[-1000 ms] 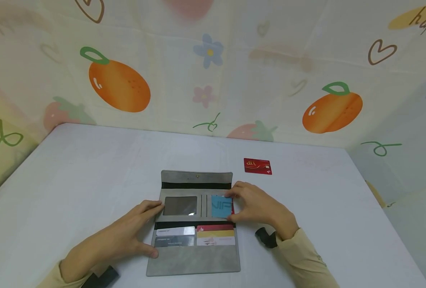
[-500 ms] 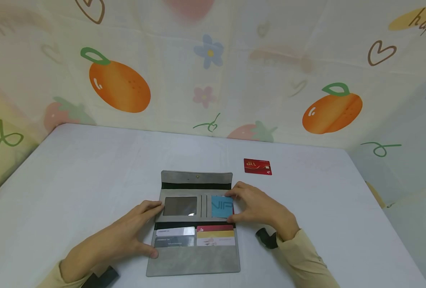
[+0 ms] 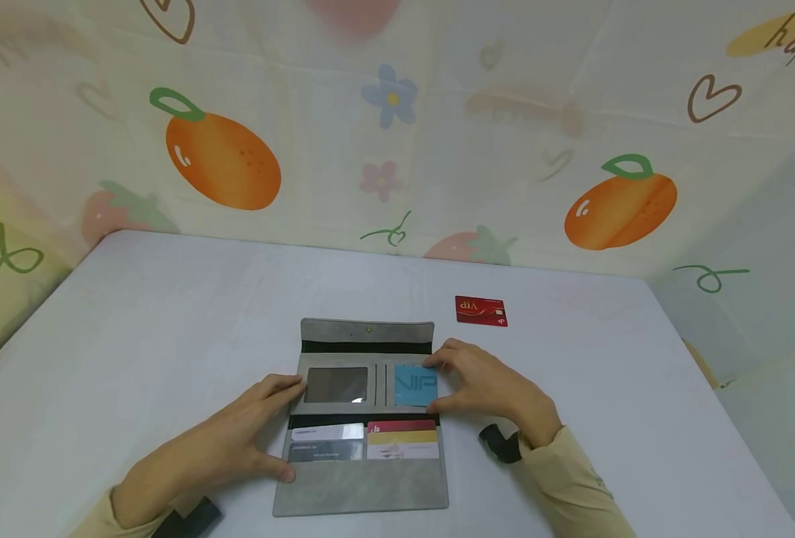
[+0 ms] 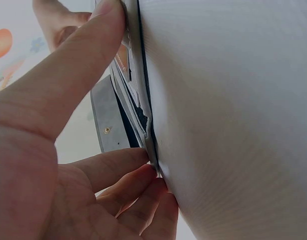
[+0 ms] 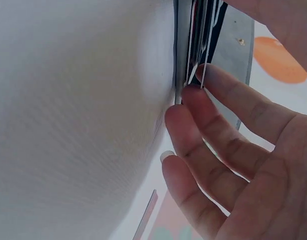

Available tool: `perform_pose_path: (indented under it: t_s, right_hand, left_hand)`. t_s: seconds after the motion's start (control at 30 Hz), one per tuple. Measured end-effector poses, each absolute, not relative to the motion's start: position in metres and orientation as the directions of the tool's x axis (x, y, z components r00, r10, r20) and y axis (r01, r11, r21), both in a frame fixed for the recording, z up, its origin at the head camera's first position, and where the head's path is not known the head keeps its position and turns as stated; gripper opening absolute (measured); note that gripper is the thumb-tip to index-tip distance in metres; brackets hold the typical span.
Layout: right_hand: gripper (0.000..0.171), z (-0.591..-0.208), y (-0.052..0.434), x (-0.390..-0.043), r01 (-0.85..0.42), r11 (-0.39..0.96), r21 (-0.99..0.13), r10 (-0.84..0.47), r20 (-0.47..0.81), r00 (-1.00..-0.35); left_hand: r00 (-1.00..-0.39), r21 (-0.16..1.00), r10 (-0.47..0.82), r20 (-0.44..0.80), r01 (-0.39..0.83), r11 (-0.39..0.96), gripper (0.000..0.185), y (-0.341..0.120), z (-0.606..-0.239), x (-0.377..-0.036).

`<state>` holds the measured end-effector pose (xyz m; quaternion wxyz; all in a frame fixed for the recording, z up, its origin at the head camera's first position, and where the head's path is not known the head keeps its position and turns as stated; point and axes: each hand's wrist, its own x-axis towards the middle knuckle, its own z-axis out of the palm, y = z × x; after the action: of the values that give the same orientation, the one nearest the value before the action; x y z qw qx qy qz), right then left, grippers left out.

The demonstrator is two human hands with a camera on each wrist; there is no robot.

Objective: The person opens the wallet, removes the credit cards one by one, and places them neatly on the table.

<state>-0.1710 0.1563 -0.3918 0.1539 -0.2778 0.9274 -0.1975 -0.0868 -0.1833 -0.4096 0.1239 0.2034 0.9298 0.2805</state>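
A grey wallet lies unfolded on the table in the head view. A blue VIP card sits at its upper right pocket. My right hand pinches this card at its right end, thumb on the near edge and index finger on the far edge. On the wallet's left side rests my left hand, fingers fairly straight at the border and thumb spread on the lower flap. In the left wrist view, the left thumb lies over the wallet's edge. Right fingers meet the wallet's side in the right wrist view.
Beyond the wallet, at the right, lies a red VIP card. The lower panel holds a grey-white card and a red, yellow and white card. A clear window pocket is at upper left. A patterned cloth hangs behind the table.
The blue card has slid slightly right with my right hand, covering the bit of red seen beside it before. My left hand and the wallet have stayed put.
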Motion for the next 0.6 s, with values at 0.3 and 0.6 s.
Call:
perform_pose_path:
  t_s: [0.3, 0.6]
  right_hand:
    - [0.057, -0.39, 0.1627, -0.1736, -0.422, 0.754, -0.503, -0.579, -0.206, -0.789]
    - [0.058, -0.3886, 0.167, -0.176, -0.397, 0.75, -0.529, -0.578, -0.232, -0.782]
  left_hand:
    - [-0.884, 0.581, 0.449, -0.128, 0.3, 0.757, 0.113, -0.1831, -0.4096, -0.0864]
    - [-0.886, 0.578, 0.445, -0.135, 0.294, 0.761, 0.113, -0.1827, -0.409, -0.086]
